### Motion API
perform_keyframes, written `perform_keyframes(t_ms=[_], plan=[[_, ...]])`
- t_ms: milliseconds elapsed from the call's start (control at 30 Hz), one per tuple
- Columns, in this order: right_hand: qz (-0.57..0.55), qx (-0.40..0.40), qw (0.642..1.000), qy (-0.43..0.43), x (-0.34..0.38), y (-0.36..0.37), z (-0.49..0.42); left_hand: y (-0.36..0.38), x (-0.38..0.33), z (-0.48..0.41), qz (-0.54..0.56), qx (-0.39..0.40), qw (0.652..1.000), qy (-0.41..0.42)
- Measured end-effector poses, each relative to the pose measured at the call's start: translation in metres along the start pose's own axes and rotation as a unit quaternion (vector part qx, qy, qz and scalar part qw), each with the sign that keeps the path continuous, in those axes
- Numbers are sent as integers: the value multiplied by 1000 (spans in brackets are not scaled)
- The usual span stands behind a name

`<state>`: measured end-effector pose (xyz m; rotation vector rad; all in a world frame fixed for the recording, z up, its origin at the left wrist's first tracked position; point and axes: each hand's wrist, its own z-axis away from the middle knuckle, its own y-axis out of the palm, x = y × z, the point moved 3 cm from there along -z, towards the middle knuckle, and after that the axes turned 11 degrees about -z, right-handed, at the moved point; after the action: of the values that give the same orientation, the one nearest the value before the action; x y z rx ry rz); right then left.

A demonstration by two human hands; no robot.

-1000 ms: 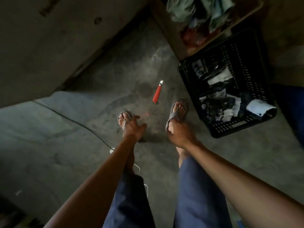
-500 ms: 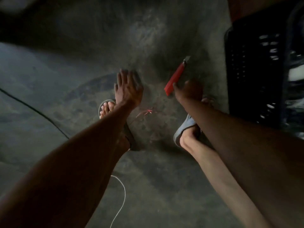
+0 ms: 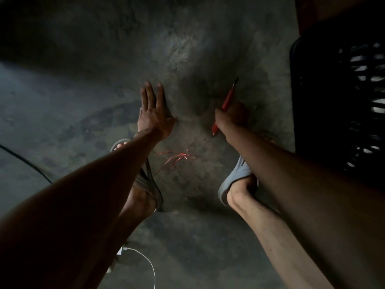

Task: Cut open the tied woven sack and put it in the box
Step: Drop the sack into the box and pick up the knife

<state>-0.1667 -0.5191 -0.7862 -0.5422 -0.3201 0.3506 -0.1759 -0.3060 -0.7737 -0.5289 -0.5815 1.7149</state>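
**Task state.** The sack is not being shown in this view, so its place cannot be told. No cut is being confirmed, and the placing in the box is being judged as not yet done. The step in hand is being judged as the taking up of the tool.

**Cutter** [image 3: 228, 97]. A slim red body, probably hard plastic, with a narrow pale tip pointing away from the person. It is being gripped at mid-length by the right hand [image 3: 231, 119], fingers curled round it, the butt end showing below the fist.

**Left hand** [image 3: 154, 113]. It is being held flat with fingers straight and slightly spread, and nothing is being held. Whether the floor is being touched cannot be told.

**Strands** [image 3: 177, 157]. Thin, red and curled, these are lying loose on the floor between the feet. They are possibly cut tie, though this is not being confirmed.

**Floor** [image 3: 187, 49]. Bare concrete, mottled grey, rough and stained.

**Crate** [image 3: 333, 90]. Black, rigid, with slotted walls, it is being blurred at the right edge.

**Sandals** [image 3: 153, 188]. Grey, soft-looking and strapped, these are being worn.

**Cable** [image 3: 149, 261]. White, thin and looped, it is lying near the left foot.
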Motion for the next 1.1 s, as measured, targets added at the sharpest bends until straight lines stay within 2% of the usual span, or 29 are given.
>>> perform_keyframes(t_ms=[133,233,333,400,467,600,700,867,1000,1100], plan=[[-79,45,996,7,8,-17,9,-20,-5,-4,10,67,998,-18],[-24,15,997,-74,14,-40,22,-35,-3,-6,19,80,997,-8],[6,0,986,-167,20,-66,50,-56,4,12,42,40,998,-18],[6,-10,981,-193,29,-87,78,-70,6,42,64,28,996,-47],[14,-21,973,-228,40,-116,119,-90,2,87,67,53,995,-56],[39,-32,963,-264,67,-201,237,-153,-17,216,74,75,991,-79],[101,-28,959,-264,101,-284,341,-229,-43,339,98,46,990,-91],[135,-59,918,-369,174,-420,485,-372,-86,497,161,-13,984,-72],[90,-106,896,-422,227,-495,556,-466,-99,565,203,-121,970,-49],[14,-126,882,-454,267,-525,590,-518,-95,589,219,-203,954,-38]])
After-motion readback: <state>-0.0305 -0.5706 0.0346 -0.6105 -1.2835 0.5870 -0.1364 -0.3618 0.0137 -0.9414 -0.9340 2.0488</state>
